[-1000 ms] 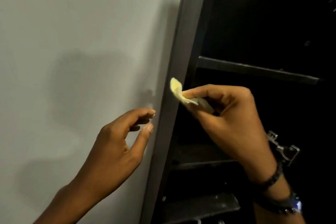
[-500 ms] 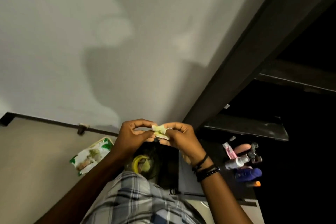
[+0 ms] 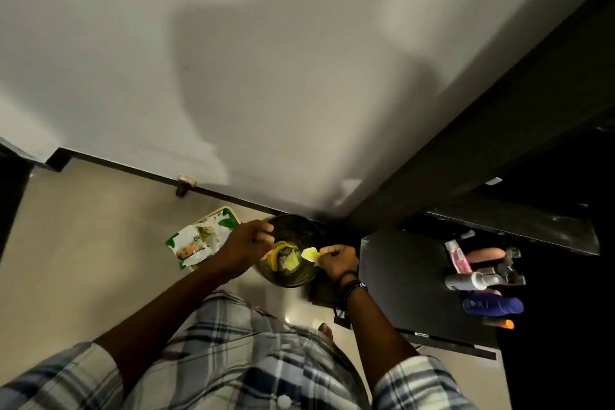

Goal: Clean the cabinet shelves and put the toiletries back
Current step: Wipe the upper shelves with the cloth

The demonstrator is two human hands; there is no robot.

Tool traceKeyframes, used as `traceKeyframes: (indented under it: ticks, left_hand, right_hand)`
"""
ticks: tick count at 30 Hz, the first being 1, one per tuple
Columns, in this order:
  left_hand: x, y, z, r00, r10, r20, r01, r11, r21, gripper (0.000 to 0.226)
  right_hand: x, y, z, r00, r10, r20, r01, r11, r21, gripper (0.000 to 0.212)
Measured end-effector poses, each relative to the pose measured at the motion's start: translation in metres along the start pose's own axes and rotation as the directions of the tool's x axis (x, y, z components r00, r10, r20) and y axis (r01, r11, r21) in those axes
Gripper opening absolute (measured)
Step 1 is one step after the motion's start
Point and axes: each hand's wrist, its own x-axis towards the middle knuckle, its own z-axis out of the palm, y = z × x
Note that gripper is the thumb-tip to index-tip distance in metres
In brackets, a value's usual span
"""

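Two hands over bin (image 3: 293, 230) rim, right hand (image 3: 336, 260) pinching wipe (image 3: 310, 254)

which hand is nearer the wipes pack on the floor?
Left. The left hand is right beside the wipes pack; the right hand is across the bin, pinching a used wipe.

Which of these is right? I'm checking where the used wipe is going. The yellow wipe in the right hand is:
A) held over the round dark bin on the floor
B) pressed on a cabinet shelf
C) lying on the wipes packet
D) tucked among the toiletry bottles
A: the right hand pinches the yellow wipe above the open round dark bin, which already holds yellowish scraps.
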Motion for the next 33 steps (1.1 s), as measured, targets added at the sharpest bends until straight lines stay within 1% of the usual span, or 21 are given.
traceKeyframes:
  ticks: [2, 6, 9, 11, 13, 15, 17, 19, 22, 23, 25, 28, 30, 31, 33]
  left_hand:
    - [0.004, -0.004, -0.005, 1.0, -0.027, 0.012, 0.027, 0.999, 0.039, 0.022]
    - [0.01, -0.013, -0.016, 0.999, -0.042, 0.002, 0.041, 0.988, 0.151, 0.018]
    - [0.015, -0.018, -0.019, 0.998, -0.059, 0.008, 0.056, 0.974, 0.219, 0.023]
    - [0.017, -0.021, -0.019, 0.997, -0.077, 0.013, 0.073, 0.978, 0.194, 0.026]
    - [0.018, -0.024, -0.017, 0.994, -0.101, 0.034, 0.094, 0.982, 0.166, 0.026]
    - [0.019, -0.026, -0.012, 0.99, -0.126, 0.056, 0.115, 0.979, 0.166, 0.026]
    - [0.022, -0.027, -0.006, 0.985, -0.142, 0.096, 0.122, 0.973, 0.194, 0.024]
    - [0.025, -0.028, 0.003, 0.976, -0.163, 0.142, 0.129, 0.966, 0.225, 0.024]
    - [0.03, -0.028, 0.019, 0.971, -0.178, 0.161, 0.137, 0.962, 0.238, 0.034]
    - [0.03, -0.028, 0.026, 0.971, -0.174, 0.162, 0.135, 0.965, 0.225, 0.034]
    - [0.029, -0.028, 0.037, 0.972, -0.168, 0.162, 0.127, 0.963, 0.237, 0.026]
    - [0.026, -0.038, 0.047, 0.968, -0.183, 0.172, 0.14, 0.962, 0.233, 0.022]
    - [0.026, -0.046, 0.049, 0.97, -0.196, 0.141, 0.151, 0.948, 0.281, 0.02]
    - [0.025, -0.049, 0.05, 0.968, -0.212, 0.133, 0.164, 0.94, 0.3, 0.02]
    - [0.025, -0.055, 0.052, 0.966, -0.238, 0.105, 0.197, 0.932, 0.306, 0.028]
  right_hand:
    - [0.005, 0.002, 0.012, 0.999, 0.008, -0.031, -0.009, 1.0, -0.015, 0.012]
    - [0.021, 0.001, 0.035, 1.0, -0.008, -0.025, 0.006, 0.998, -0.064, 0.023]
    - [0.036, 0.0, 0.045, 0.999, -0.032, 0.015, 0.033, 0.996, -0.083, 0.014]
    - [0.042, 0.001, 0.046, 0.997, -0.053, 0.049, 0.059, 0.99, -0.13, 0.022]
    - [0.038, 0.0, 0.041, 0.994, -0.08, 0.068, 0.088, 0.989, -0.122, 0.028]
    - [0.031, 0.003, 0.033, 0.986, -0.14, 0.091, 0.151, 0.981, -0.119, 0.028]
    - [0.023, 0.01, 0.026, 0.977, -0.175, 0.123, 0.195, 0.966, -0.171, 0.027]
    - [0.017, 0.023, 0.019, 0.974, -0.169, 0.152, 0.188, 0.975, -0.12, 0.028]
    - [0.015, 0.031, 0.01, 0.967, -0.18, 0.179, 0.184, 0.983, -0.007, 0.032]
    - [0.016, 0.029, 0.008, 0.96, -0.204, 0.194, 0.202, 0.979, 0.029, 0.035]
    - [0.023, 0.024, 0.009, 0.942, -0.252, 0.221, 0.238, 0.967, 0.09, 0.041]
    - [0.036, 0.014, 0.009, 0.913, -0.281, 0.296, 0.273, 0.959, 0.071, 0.046]
    - [0.048, 0.011, 0.009, 0.906, -0.297, 0.302, 0.299, 0.953, 0.038, 0.046]
    - [0.053, 0.012, 0.01, 0.908, -0.293, 0.3, 0.297, 0.954, 0.032, 0.047]
    - [0.062, 0.017, 0.013, 0.907, -0.285, 0.31, 0.307, 0.951, -0.024, 0.045]
